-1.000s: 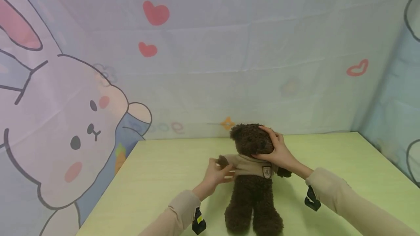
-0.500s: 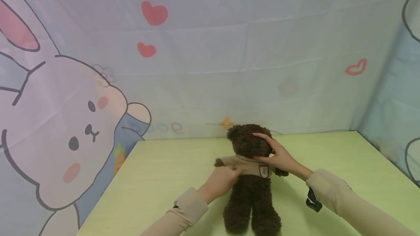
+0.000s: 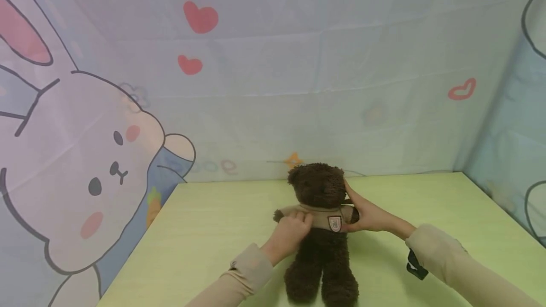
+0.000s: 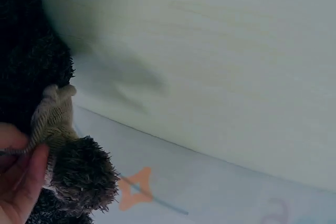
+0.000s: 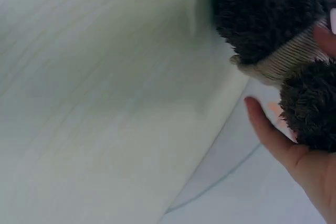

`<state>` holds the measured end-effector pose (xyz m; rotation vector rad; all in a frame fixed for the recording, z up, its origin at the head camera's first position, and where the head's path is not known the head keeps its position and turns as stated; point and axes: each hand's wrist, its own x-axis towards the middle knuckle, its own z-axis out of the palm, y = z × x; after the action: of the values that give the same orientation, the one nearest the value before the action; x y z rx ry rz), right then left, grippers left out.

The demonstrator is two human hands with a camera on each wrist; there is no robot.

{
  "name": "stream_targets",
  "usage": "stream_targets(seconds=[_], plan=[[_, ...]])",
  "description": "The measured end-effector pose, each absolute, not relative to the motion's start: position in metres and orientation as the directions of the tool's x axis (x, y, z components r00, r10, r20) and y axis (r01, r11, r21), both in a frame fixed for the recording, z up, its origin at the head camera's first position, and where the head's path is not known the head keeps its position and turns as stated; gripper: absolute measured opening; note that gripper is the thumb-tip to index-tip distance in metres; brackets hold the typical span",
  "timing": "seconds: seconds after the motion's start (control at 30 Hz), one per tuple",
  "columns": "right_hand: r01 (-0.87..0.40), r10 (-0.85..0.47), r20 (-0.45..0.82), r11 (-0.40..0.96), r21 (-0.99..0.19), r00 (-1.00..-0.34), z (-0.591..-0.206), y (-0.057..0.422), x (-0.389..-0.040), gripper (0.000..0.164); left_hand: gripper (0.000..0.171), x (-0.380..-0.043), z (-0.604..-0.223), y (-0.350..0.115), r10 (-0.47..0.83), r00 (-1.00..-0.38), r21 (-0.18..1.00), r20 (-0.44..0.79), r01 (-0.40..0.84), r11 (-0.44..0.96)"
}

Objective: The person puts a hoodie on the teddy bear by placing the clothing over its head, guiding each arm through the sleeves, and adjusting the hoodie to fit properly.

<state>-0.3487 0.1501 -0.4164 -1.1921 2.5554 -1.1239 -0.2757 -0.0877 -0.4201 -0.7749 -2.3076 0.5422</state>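
Note:
A dark brown teddy bear (image 3: 320, 248) stands upright on the table, facing me, dressed in a beige knitted shirt (image 3: 319, 218) with a shield-shaped badge (image 3: 335, 223). My left hand (image 3: 291, 232) pinches the shirt below the bear's arm at the left. In the left wrist view, the pinched knit fabric (image 4: 52, 121) stretches between thumb and fingers beside the bear's furry paw (image 4: 86, 174). At the other side, my right hand (image 3: 372, 214) is spread around the bear's arm. One digit touches the shirt by the badge, while another stands straight and apart in the right wrist view.
A pale yellow-green table (image 3: 204, 231) carries the bear. Behind it hangs a cloth backdrop (image 3: 264, 122) printed with hearts and a large rabbit (image 3: 64, 179). The table's back edge lies close behind the bear's head.
My left hand has gone from the bear's paw to the shirt and pinches it. My right hand has left the bear's head and moved down to its arm. The bear has shifted slightly left.

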Motion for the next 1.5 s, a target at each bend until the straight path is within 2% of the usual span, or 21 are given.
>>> stream_targets(seconds=[0.07,0.13,0.23,0.33,0.4,0.5,0.6,0.7,0.77,0.83,0.87,0.93,1.03,1.1,1.17,1.27,1.33,1.4,1.5], plan=[[-0.639,-0.702,0.217,0.419,-0.645,-0.678,-0.42,0.148,-0.346,0.111,0.038,-0.275,-0.42,-0.089,0.63,-0.655,-0.498,0.418,0.415,0.762],[-0.664,-0.692,0.246,0.435,-0.608,-0.678,-0.425,0.148,-0.344,0.107,0.034,-0.276,-0.42,-0.091,0.591,-0.697,-0.366,0.406,0.468,0.804],[-0.693,-0.668,0.302,0.452,-0.561,-0.68,-0.431,0.148,-0.34,0.104,0.029,-0.278,-0.418,-0.093,0.528,-0.751,-0.03,0.396,0.565,0.825],[-0.727,-0.636,0.375,0.484,-0.487,-0.674,-0.436,0.15,-0.338,0.102,0.027,-0.28,-0.414,-0.095,0.502,-0.776,0.277,0.382,0.614,0.739],[-0.736,-0.62,0.406,0.495,-0.462,-0.672,-0.438,0.151,-0.337,0.098,0.02,-0.282,-0.412,-0.097,0.517,-0.776,0.386,0.36,0.629,0.675],[-0.725,-0.602,0.409,0.523,-0.448,-0.686,-0.439,0.149,-0.335,0.089,0.007,-0.284,-0.41,-0.099,0.561,-0.765,0.438,0.315,0.642,0.629],[-0.693,-0.577,0.385,0.567,-0.445,-0.72,-0.439,0.146,-0.333,0.079,0.014,-0.285,-0.411,-0.097,0.61,-0.74,0.344,0.283,0.672,0.656],[-0.653,-0.548,0.355,0.618,-0.438,-0.757,-0.438,0.143,-0.329,0.075,0.018,-0.285,-0.416,-0.095,0.636,-0.701,0.152,0.322,0.701,0.696],[-0.643,-0.532,0.362,0.657,-0.393,-0.765,-0.437,0.142,-0.327,0.074,0.017,-0.285,-0.42,-0.093,0.64,-0.67,0.042,0.376,0.703,0.71],[-0.655,-0.527,0.411,0.698,-0.29,-0.743,-0.436,0.141,-0.323,0.072,0.016,-0.283,-0.423,-0.092,0.642,-0.642,-0.061,0.418,0.686,0.725],[-0.668,-0.531,0.453,0.71,-0.223,-0.716,-0.436,0.14,-0.321,0.069,0.015,-0.282,-0.423,-0.09,0.649,-0.626,-0.136,0.432,0.666,0.733],[-0.694,-0.557,0.554,0.718,-0.052,-0.618,-0.435,0.138,-0.317,0.06,0.013,-0.278,-0.423,-0.087,0.668,-0.6,-0.315,0.44,0.593,0.741],[-0.731,-0.632,0.659,0.658,0.179,-0.408,-0.43,0.13,-0.31,0.044,0.014,-0.27,-0.421,-0.082,0.708,-0.583,-0.571,0.4,0.446,0.689],[-0.735,-0.682,0.673,0.606,0.303,-0.285,-0.426,0.122,-0.306,0.036,0.017,-0.265,-0.419,-0.079,0.717,-0.59,-0.651,0.372,0.385,0.655],[-0.713,-0.718,0.665,0.575,0.402,-0.205,-0.422,0.113,-0.303,0.034,0.014,-0.263,-0.418,-0.077,0.723,-0.592,-0.685,0.357,0.36,0.634],[-0.64,-0.755,0.638,0.567,0.519,-0.151,-0.417,0.1,-0.3,0.041,0.007,-0.262,-0.418,-0.075,0.738,-0.555,-0.714,0.384,0.328,0.619],[-0.6,-0.771,0.622,0.565,0.567,-0.137,-0.415,0.093,-0.298,0.045,0.009,-0.261,-0.418,-0.075,0.748,-0.52,-0.731,0.412,0.302,0.612],[-0.57,-0.778,0.615,0.566,0.595,-0.132,-0.416,0.088,-0.296,0.047,0.01,-0.259,-0.418,-0.074,0.749,-0.491,-0.727,0.445,0.292,0.622],[-0.537,-0.758,0.64,0.595,0.599,-0.126,-0.42,0.085,-0.293,0.046,0.009,-0.257,-0.418,-0.073,0.737,-0.486,-0.692,0.469,0.317,0.649]])
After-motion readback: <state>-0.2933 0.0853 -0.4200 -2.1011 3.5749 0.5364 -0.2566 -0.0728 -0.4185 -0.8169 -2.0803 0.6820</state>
